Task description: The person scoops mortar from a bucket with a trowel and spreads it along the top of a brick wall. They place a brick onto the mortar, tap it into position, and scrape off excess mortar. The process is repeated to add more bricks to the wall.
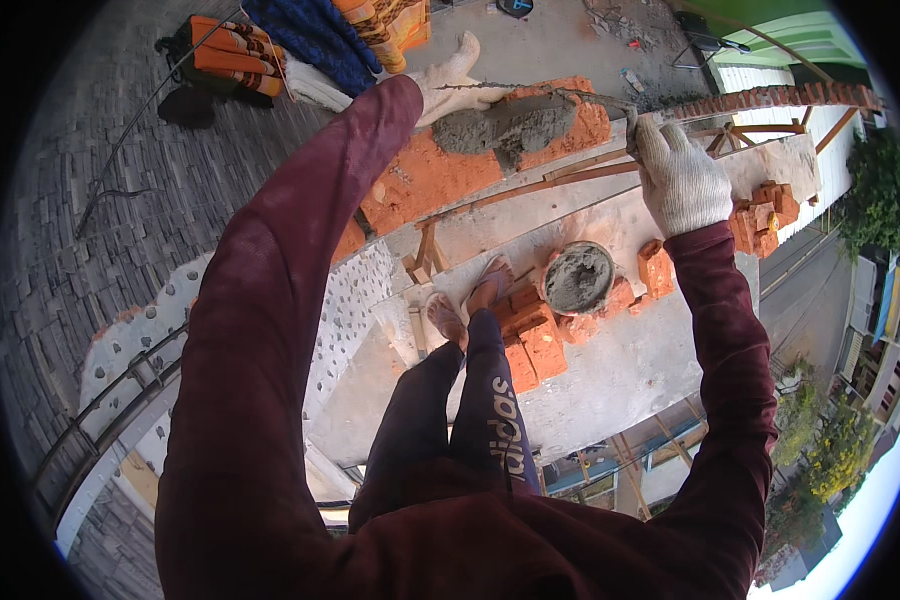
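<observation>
My right hand [678, 172], in a whitish knit glove, is closed around the handle of a trowel [605, 99]. The thin blade, seen nearly edge-on, points left over the brick wall. Wet grey mortar [530, 128] lies in a lumpy bed on the orange bricks [435, 180] of the wall top. At the left end of this mortar is my gloved left hand [455, 82], thumb raised apart from the fingers. Its fingertips reach toward the mortar, beside a thin dark line that runs to the trowel; whether they touch anything is unclear.
A round bucket of mortar [578, 280] stands on the concrete ledge by my feet, among stacked bricks [535, 345]. More bricks [765, 218] sit farther right. Wooden props [580, 172] run below the wall. Cloths [315, 45] hang at the far left. A street [805, 290] lies below the ledge's right side.
</observation>
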The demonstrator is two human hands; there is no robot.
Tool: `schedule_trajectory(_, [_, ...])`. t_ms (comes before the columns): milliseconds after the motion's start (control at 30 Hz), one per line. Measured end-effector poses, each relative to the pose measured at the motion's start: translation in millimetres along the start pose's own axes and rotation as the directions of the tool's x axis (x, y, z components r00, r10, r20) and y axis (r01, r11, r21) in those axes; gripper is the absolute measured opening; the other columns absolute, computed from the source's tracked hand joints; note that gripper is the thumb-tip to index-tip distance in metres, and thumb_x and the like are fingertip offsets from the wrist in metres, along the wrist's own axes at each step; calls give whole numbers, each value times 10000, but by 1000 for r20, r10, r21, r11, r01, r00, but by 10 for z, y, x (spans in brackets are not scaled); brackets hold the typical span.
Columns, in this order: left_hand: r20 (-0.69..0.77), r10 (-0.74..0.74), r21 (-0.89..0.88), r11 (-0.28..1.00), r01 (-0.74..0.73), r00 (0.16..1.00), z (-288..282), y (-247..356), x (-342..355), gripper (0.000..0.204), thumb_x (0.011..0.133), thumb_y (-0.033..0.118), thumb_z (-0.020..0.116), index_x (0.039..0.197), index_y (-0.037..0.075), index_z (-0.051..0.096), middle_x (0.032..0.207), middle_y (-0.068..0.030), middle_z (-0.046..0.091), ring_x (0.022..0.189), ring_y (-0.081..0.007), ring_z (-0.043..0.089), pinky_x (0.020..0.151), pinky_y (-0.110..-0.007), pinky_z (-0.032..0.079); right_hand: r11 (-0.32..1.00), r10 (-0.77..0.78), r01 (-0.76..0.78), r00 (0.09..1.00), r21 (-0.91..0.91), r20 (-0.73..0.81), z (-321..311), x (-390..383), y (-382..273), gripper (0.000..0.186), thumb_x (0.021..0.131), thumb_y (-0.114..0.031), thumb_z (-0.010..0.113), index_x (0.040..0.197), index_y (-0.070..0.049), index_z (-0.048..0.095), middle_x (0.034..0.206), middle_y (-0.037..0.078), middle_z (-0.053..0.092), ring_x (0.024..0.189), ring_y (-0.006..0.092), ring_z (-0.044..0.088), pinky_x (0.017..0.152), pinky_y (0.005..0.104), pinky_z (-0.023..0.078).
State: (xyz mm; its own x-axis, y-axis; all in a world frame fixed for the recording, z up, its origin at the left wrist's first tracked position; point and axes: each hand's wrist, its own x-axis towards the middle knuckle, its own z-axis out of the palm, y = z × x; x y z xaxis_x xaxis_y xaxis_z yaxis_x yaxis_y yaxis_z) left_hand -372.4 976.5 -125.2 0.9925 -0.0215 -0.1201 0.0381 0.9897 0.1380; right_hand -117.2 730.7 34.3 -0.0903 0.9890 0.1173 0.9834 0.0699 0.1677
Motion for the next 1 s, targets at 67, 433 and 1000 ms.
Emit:
schedule_trajectory(67, [-63, -19, -55, 998, 16, 998, 129, -11, 27, 943, 1010, 763, 276, 1617, 41, 253, 1673, -225, 245, 1563, -322, 221, 1285, -393, 199, 967, 139, -136, 990, 216, 6, -367, -360, 5, 309, 919, -143, 673, 1221, -108, 615, 997, 122, 647, 884, 334, 701, 648, 447, 569])
schedule_trajectory(433, [-591, 162, 52, 985, -164, 790, 230, -137, 175, 1200, 893, 911, 118, 1623, -41, 167, 1698, -282, 74, 1586, -414, 54, 1296, -421, 75, -298, 129, -818, 476, 492, 870, -296, -1450, -644, 381, 1066, -375, 503, 1148, -14, 594, 619, 10, 525, 405, 88, 451, 354, 265, 391])
schedule_trajectory(1000, [-285, 102, -296, 936, -189, 953, 213, -81, 66, 1005, 959, 824, 294, 1669, 142, 96, 1716, -156, 142, 1569, -314, 171, 1269, -454, 188, 576, 115, -581, 754, 574, 647, -27, -440, -985, 441, 1024, -378, 479, 1130, 28, 616, 860, 288, 669, 857, 406, 703, 759, 500, 540])
